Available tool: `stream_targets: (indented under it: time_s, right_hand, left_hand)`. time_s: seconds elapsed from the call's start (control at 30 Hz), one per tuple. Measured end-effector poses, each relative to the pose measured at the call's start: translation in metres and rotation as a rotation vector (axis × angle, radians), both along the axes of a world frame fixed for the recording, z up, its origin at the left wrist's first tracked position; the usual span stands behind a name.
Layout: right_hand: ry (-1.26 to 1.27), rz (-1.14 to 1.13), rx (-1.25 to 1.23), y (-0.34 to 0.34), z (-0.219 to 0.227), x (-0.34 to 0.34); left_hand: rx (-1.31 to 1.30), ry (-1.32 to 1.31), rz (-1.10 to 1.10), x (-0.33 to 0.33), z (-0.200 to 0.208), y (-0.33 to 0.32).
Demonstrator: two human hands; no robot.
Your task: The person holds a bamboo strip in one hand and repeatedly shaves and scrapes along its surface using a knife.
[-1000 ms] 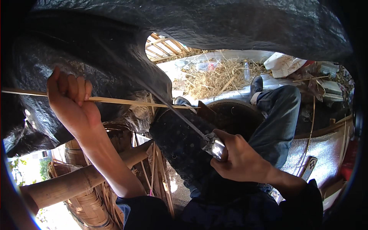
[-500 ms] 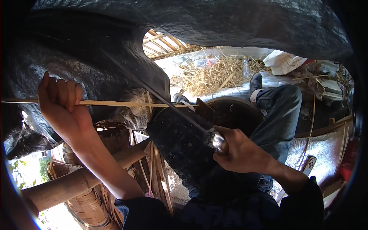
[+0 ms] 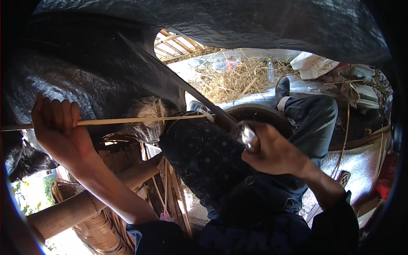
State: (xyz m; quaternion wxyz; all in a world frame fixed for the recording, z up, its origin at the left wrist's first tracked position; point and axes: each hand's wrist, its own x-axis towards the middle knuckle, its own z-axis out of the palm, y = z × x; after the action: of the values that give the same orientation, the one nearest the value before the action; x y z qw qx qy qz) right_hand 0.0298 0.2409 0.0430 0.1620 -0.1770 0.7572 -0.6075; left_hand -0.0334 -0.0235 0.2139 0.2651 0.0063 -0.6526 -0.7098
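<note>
Bamboo-like strip, pale and narrow, lies nearly level across the person's lap, its bare end pointing right and its other end running past the left hand to the edge of the view. That hand is closed around it, fingers curled over, gripping well back from the tip, probably so that the tip stays free and the skin sits well apart from the edge of the long knife. The right hand is wrapped firmly round the knife's handle, next to the shiny metal collar. The blade slants up and left, passing close by the strip's tip; whether the two touch, I cannot tell. Its far end is hard to make out against the black sheet.

Under the strip, a dark cloth covers the thigh, likely as a guard for the leg and clothing. With the legs spread, a dark round-rimmed object has room between them. At lower left, a thick pole crosses in front of a woven basket, near the left forearm. Straw is heaped beyond the feet, with a clear bottle beside it.
</note>
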Motion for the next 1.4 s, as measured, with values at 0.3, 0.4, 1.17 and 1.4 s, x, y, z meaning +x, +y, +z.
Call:
stream_targets:
  time_s: [0.3, 0.4, 1.17, 1.4]
  right_hand:
    - [-0.519, 0.088, 0.433, 0.002, -0.114, 0.025]
    - [-0.329, 0.114, 0.313, 0.018, -0.072, 0.010]
    - [-0.216, 0.024, -0.007, -0.013, -0.047, 0.053]
    - [-0.220, -0.037, -0.115, -0.028, -0.015, 0.051]
  left_hand:
    - [-0.011, -0.027, 0.079, -0.005, -0.002, 0.003]
    - [-0.013, -0.002, 0.003, -0.001, 0.002, -0.013]
    - [-0.017, 0.104, -0.081, 0.011, -0.030, 0.009]
    - [-0.083, 0.140, 0.142, 0.011, -0.030, 0.018]
